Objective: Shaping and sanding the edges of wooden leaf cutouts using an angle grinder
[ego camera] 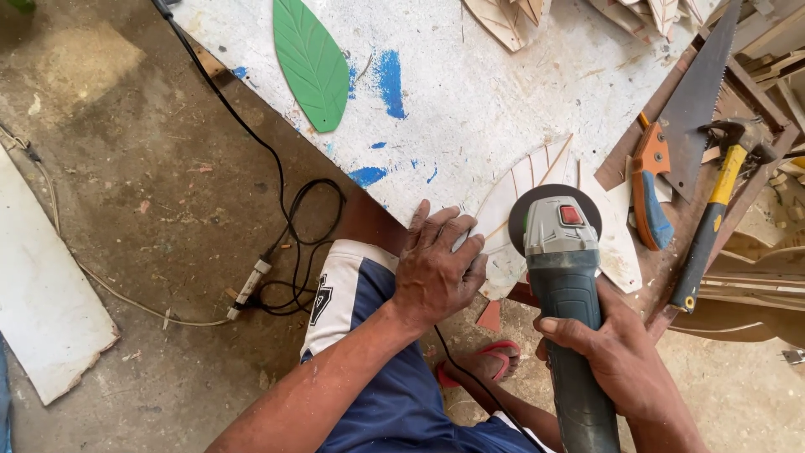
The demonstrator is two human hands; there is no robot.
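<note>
My left hand [438, 267] presses flat on a pale wooden leaf-shaped cutout [513, 201] that lies at the edge of the white painted table [453, 109]. My right hand [616, 352] grips the dark handle of an angle grinder [560, 252] with a grey head and a red switch. Its round disc rests on the leaf, right beside my left fingers. The grinder hides the middle of the leaf.
A green painted leaf [311, 60] lies farther up the table. A handsaw [683, 126] and a yellow-handled hammer [713, 210] lie to the right. More wooden leaves [511, 17] are stacked at the top. A black cable [285, 210] coils on the concrete floor.
</note>
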